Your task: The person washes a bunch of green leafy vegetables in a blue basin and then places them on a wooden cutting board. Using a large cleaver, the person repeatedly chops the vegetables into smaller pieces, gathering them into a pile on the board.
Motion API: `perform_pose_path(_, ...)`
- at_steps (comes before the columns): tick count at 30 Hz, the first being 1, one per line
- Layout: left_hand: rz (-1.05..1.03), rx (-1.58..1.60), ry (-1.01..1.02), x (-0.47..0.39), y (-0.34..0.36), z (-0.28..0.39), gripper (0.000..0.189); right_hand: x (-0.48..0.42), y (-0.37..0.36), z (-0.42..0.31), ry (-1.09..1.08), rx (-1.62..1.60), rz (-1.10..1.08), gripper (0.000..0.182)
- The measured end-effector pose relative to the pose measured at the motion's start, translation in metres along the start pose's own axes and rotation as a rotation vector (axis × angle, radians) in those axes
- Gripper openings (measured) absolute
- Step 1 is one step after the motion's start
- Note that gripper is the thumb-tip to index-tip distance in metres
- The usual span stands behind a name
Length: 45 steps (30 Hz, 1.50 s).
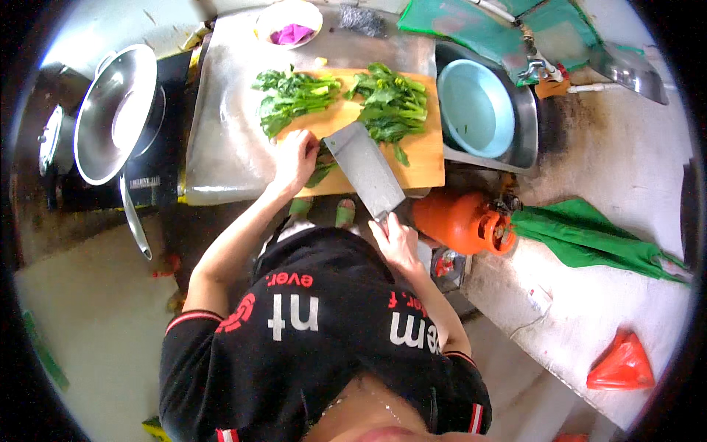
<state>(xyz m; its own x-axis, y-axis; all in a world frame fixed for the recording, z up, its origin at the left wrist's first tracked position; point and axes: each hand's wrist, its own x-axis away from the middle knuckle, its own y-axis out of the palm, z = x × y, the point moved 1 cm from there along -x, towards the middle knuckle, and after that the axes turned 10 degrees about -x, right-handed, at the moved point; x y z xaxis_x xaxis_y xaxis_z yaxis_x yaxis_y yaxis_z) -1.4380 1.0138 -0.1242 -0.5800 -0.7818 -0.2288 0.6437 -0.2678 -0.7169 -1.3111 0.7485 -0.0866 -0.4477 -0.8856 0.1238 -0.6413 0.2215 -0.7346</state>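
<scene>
My right hand [399,243] grips the handle of a cleaver [367,168], its broad steel blade lying slanted over a wooden cutting board [428,171]. At the board's left edge is my left hand [298,157], fingers curled by the blade's far corner; a green leaf [321,173] lies just beside it, and whether the fingers hold any of it cannot be told. Two heaps of leafy greens rest on the board: one at the left [295,99], its leaves past the board's edge, and one at the right [392,105], near the blade.
Left of the steel counter [221,121], a wok [113,119] sits tilted on a black cooktop [165,177]. A blue basin [478,108] of water stands in the sink [527,130] at right. A bowl [306,14] is at the back, an orange gas cylinder [453,221] below right.
</scene>
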Motion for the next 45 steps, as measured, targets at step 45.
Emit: perform_pose_path(45,-0.129,1.382,-0.416,-0.016,-0.089,-0.023,0.029,-0.006,-0.021,-0.032,-0.004,-0.182,0.067,0.03)
